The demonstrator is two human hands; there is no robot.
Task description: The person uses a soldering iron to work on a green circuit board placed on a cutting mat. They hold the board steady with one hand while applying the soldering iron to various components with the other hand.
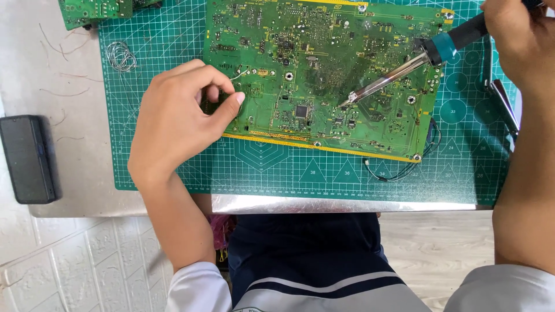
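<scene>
Dark trousers point(306, 254) and pale sleeves point(196, 286) are seen nearest the camera, below the table edge. Above them, a large green circuit board point(324, 75) is laid flat on a green cutting mat point(173, 167), between the two hands.

A soldering iron point(416, 60) is gripped by the right hand point(514, 34), whose fingers are closed around the dark handle at the upper right corner; the metal tip is brought down onto the board's surface, well to the left of that hand and right of the board's middle.

The left hand point(179, 121) is rested on the board's left edge, with thumb and forefinger pressed together as in a pinch; a thin wire point(238, 74) is seen emerging just beyond the fingertips, though what exactly is pinched cannot be told.

A coil of thin solder wire point(120, 56) is found on the mat above and to the left of the left hand. A black rectangular box point(28, 157) is placed well to the left of that hand, off the mat. Thin dark wires point(404, 170) are trailed below the board's lower right corner. Metal tweezers point(502, 95) are laid under the right forearm. A second green board point(92, 11) is partly shown at the top left.
</scene>
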